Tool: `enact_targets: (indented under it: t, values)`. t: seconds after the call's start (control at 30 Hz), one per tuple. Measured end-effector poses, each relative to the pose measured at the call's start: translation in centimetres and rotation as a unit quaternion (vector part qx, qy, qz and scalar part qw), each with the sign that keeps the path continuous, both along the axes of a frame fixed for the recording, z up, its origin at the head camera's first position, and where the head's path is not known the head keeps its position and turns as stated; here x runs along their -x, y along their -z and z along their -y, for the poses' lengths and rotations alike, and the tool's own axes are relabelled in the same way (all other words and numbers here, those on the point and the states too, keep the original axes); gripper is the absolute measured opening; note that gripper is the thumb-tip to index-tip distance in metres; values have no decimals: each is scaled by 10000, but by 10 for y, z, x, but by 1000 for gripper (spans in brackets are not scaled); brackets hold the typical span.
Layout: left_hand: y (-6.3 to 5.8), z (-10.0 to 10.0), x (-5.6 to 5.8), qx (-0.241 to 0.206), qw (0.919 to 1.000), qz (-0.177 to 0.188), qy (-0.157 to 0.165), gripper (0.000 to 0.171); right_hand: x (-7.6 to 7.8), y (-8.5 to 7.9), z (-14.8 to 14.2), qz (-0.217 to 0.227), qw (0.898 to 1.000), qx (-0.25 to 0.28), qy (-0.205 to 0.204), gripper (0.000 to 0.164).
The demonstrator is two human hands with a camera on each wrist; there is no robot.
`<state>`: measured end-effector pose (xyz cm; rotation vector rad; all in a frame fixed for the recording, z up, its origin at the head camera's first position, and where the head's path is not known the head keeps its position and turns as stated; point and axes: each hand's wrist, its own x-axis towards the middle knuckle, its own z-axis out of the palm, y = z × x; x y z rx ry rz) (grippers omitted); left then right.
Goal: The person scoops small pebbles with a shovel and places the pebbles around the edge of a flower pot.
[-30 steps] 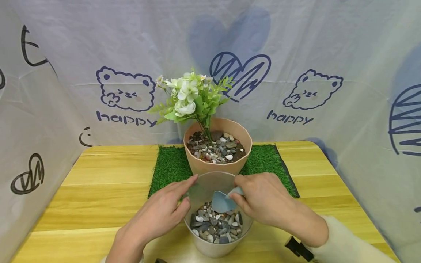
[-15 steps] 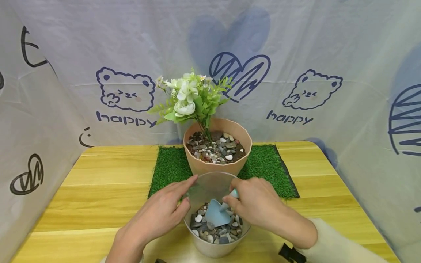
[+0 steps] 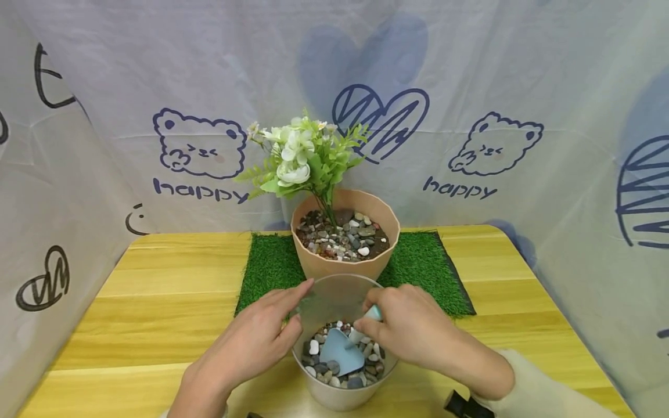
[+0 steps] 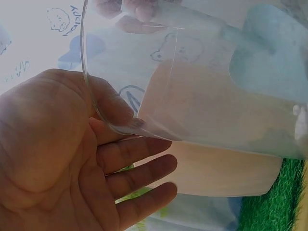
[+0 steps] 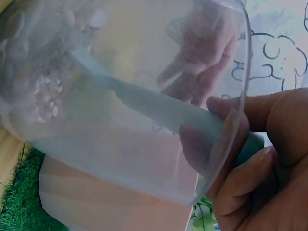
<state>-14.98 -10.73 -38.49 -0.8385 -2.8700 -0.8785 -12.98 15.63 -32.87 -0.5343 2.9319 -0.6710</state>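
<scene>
A clear plastic bucket (image 3: 341, 400) stands at the table's front with mixed grey, brown and white pebbles (image 3: 356, 382) in it. My left hand (image 3: 256, 332) holds its left rim, thumb inside and fingers outside, as the left wrist view shows. My right hand (image 3: 415, 322) grips the handle of a pale blue garden trowel (image 3: 341, 351) over the right rim. The trowel's blade points down and lies against the pebbles; in the right wrist view its handle (image 5: 168, 110) shows through the bucket wall.
Right behind the bucket, a peach flowerpot (image 3: 347, 268) with soil, stones and white flowers (image 3: 296, 148) stands on an artificial grass mat (image 3: 423, 270). The wooden table (image 3: 172, 278) extends to both sides. A printed cloth (image 3: 272, 52) hangs behind and at the sides.
The trowel has moved down and toward me from the bucket's far side, its blade now against the pebbles. My right hand shifted with it; the left hand stayed at the rim.
</scene>
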Motion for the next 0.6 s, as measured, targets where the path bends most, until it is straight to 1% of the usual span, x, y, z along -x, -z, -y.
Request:
enact_targets:
  t: [0.2,0.3,0.43,0.6]
  values:
    - [0,0,-1,211,9983,-547,-3,56,-2,-1,1,43,10000,-39,-5,21]
    - [-1,-1,-1,258,9971,-716,-10,55,-2,-1,1,87,9999,9,71,20]
    - [-1,-3,-2,288,9963,-806,-16,55,-1,1,1,26,9998,73,158,17]
    - [-1,-3,-2,299,9961,-832,-31,54,0,2,0,37,9996,197,194,17]
